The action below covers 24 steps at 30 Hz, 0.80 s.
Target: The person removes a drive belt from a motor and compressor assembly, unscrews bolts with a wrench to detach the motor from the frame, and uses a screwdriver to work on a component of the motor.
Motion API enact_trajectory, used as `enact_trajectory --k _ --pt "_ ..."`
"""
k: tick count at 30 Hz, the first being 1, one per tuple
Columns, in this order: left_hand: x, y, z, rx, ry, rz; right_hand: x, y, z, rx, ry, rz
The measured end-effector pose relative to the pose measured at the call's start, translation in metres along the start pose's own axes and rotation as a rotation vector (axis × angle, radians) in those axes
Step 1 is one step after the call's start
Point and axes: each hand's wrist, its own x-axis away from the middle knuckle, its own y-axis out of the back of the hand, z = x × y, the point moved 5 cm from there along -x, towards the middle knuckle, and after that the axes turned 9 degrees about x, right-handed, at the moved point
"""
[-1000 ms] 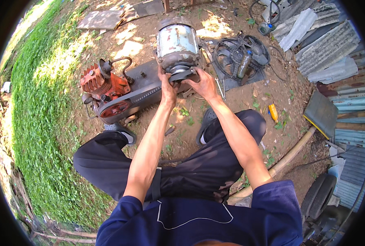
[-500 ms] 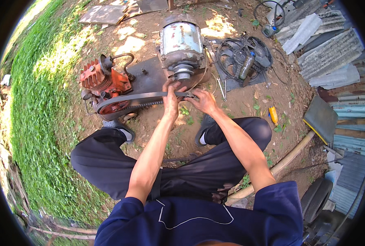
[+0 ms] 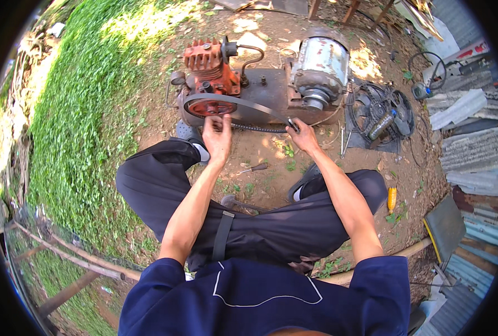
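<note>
A black V-belt (image 3: 263, 107) loops over the red pulley wheel (image 3: 211, 106) of an orange-red compressor pump (image 3: 208, 67). My right hand (image 3: 304, 137) is closed on the belt's right end, below and apart from the silver pulley (image 3: 316, 99) of the electric motor (image 3: 322, 61). At the lower rim of the red wheel is my left hand (image 3: 217, 140). Its fingers are curled in where the belt passes, though they partly hide the contact. Pump and motor sit on a dark tank (image 3: 271, 92).
A screwdriver (image 3: 254, 168) lies on the dirt between my feet. Right of the motor, a fan assembly (image 3: 366, 103) and a bottle (image 3: 380, 126) rest on a dark sheet, with wrenches (image 3: 345, 140) beside it. A yellow bottle (image 3: 391, 200) lies by my right knee. Corrugated sheets (image 3: 473, 151) line the right.
My left hand has gone left from the motor's pulley to the red wheel. My right hand has kept the belt's end and sits lower, away from the motor pulley. The view has swung left.
</note>
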Motion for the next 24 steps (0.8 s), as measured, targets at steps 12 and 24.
enact_trajectory --k 12,24 --pt "-0.081 0.074 0.034 -0.229 -0.039 0.138 -0.009 0.008 0.041 0.079 0.135 -0.181" --pt "-0.041 0.097 0.043 -0.405 -0.145 0.122 0.019 0.024 0.056 0.218 0.182 0.054"
